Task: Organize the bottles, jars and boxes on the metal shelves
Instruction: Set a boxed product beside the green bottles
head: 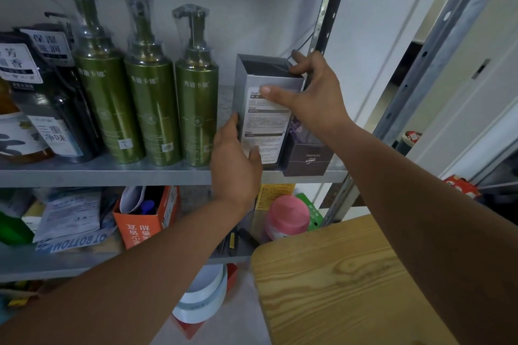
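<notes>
While my left hand [235, 159] and right hand [311, 98] both clasp the grey box [266, 109] on the metal shelf [112, 173], right of the lined-up green pump bottles [151, 98], I judge the jumbled lower shelf [42, 263] left to sort.

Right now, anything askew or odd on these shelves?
Yes. On the lower shelf the orange box stands with its print upside down, top open. Above, the grey box, held by the left hand and right hand, seems open-topped too.
</notes>
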